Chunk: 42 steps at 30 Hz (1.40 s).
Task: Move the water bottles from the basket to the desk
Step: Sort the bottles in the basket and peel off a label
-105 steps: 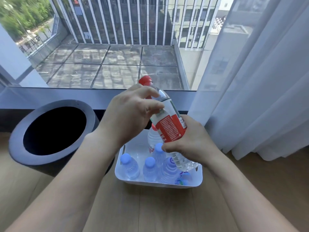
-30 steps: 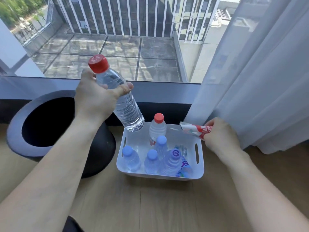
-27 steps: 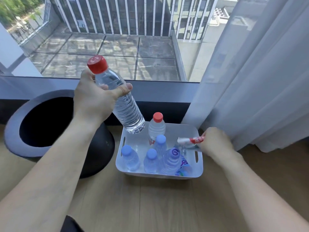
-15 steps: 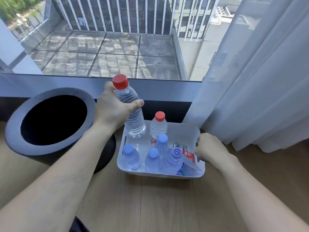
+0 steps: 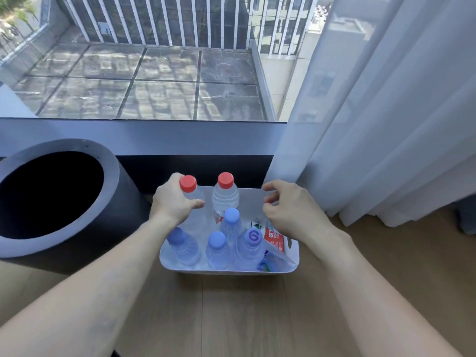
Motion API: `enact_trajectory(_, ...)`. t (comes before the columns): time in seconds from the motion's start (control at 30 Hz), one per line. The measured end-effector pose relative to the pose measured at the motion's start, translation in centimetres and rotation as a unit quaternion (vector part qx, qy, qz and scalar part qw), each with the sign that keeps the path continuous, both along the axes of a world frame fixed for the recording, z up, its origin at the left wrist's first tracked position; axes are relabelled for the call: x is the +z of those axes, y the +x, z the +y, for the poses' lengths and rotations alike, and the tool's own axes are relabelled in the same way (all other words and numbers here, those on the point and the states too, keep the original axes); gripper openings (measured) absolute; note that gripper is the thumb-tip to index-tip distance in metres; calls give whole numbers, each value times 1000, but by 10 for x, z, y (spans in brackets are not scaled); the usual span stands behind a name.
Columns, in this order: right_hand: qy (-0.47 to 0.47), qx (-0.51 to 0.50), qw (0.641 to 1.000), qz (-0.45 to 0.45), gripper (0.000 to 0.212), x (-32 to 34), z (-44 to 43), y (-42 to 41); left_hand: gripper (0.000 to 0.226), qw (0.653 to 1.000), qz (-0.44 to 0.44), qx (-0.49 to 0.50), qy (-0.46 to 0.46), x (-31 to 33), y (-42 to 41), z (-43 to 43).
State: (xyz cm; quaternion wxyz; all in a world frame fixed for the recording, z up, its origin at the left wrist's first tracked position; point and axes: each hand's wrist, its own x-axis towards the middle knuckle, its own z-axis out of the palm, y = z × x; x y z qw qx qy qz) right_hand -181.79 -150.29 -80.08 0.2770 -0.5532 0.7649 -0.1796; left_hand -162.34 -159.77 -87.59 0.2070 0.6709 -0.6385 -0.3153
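Bottles: six in basket; two red-capped.

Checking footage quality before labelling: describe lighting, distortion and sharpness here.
Head view: daylight through the window backlights the scene and washes out the curtain; wide-angle stretch enlarges both forearms toward the bottom corners; the basket and bottles look soft with a bluish cast; the left hand gripping the red-capped bottle shows no motion smear.

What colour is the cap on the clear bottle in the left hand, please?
A red plastic cap; head view shows it best.
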Motion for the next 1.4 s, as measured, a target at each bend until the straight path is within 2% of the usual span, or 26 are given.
enact_trajectory(0.1, -13, 3, 1000, -1, 42, 2, -3, 1, 42, 999, 4, 28, 22, 5, 2, -9)
enact_trajectory(0.17, -14, 6, 1000, -1, 43, 2, -5, 4, 62, 999, -38, 10, 35, 12, 1, -13)
enact_trajectory(0.23, -10, 12, 1000, 0, 42, 1, -7, 8, 78, 988, -128, -55, -60, 19, -4, -13)
enact_trajectory(0.3, -9, 16, 1000, 5, 42, 2, -8, 13, 73, 958, -178, -144, -174, 26, -14, -11)
enact_trajectory(0.33, -9, 17, 1000, 6, 42, 1, -8, 13, 67, 945, -187, -187, -191, 28, -20, -9)
enact_trajectory(0.47, -8, 26, 1000, -4, 40, -1, -5, 13, 54, 922, -222, -292, -126, 19, -34, -4)
enact_trajectory(0.63, -10, 20, 1000, 3, 38, 2, 5, 0, 29, 946, -186, -237, -120, 23, -38, -2)
enact_trajectory(0.7, -17, 16, 1000, 0, 37, 3, 5, -3, 26, 953, -161, -220, -135, 33, -35, -2)
enact_trajectory(0.8, -37, 4, 999, -16, 41, 4, 1, -4, 29, 948, -121, -212, -206, 68, -32, -6)
enact_trajectory(0.87, -56, 0, 997, -53, 52, 6, -4, 3, 28, 938, -105, -214, -252, 102, -27, -5)
enact_trajectory(0.93, -68, 9, 993, -94, 76, 8, -10, 12, 27, 928, -81, -221, -289, 135, -18, 0)
enact_trajectory(1.03, -74, 42, 986, -143, 106, 13, -13, 20, 27, 932, 16, -212, -293, 176, -9, 13)
enact_trajectory(1.1, -89, 55, 976, -189, 97, 18, -13, 22, 27, 940, 101, -189, -267, 192, -3, 18)
enact_trajectory(1.2, -102, 66, 965, -231, 65, 21, -9, 26, 20, 939, 189, -136, -252, 192, -7, 19)
enact_trajectory(1.3, -95, 36, 955, -279, 55, 16, -3, 32, 44, 957, 137, -115, -229, 173, -18, 21)
enact_trajectory(1.4, -98, -28, 940, -326, 48, 17, -8, 34, 69, 972, 67, -154, -164, 151, -18, 29)
